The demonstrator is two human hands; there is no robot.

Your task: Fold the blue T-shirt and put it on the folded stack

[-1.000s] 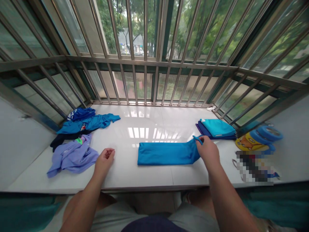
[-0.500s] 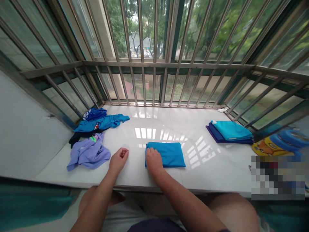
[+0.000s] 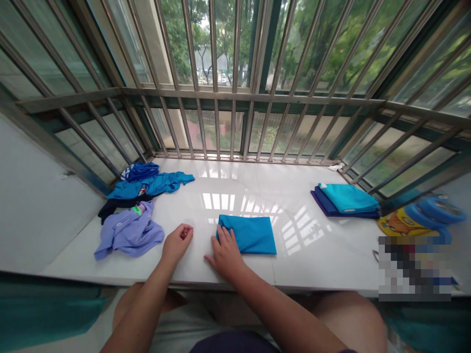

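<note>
A blue garment [image 3: 255, 235], folded into a flat rectangle, lies in front of me on the white ledge. My right hand [image 3: 227, 250] rests on its left end, fingers spread and laid flat, with the thumb on the ledge beside it. To the left, my left hand [image 3: 179, 239] sits on the ledge with its fingers curled in toward the thumb; I see nothing in it. Close to that hand is a crumpled lavender garment [image 3: 128, 233]. Behind it lies a heap with a loose blue garment [image 3: 150, 186], a black one and a darker blue one [image 3: 140, 171].
Folded garments, turquoise [image 3: 349, 197] over dark blue [image 3: 324, 203], lie stacked at the right. Beside them stands a yellow and blue container [image 3: 412, 220], with a blurred-out patch in front. Metal bars [image 3: 235, 100] and windows enclose the ledge's [image 3: 294, 274] far side.
My right hand's fingers have gone from bunched on the blue garment's left edge to spread flat over it. My left hand keeps its curled pose. The view has shifted slightly.
</note>
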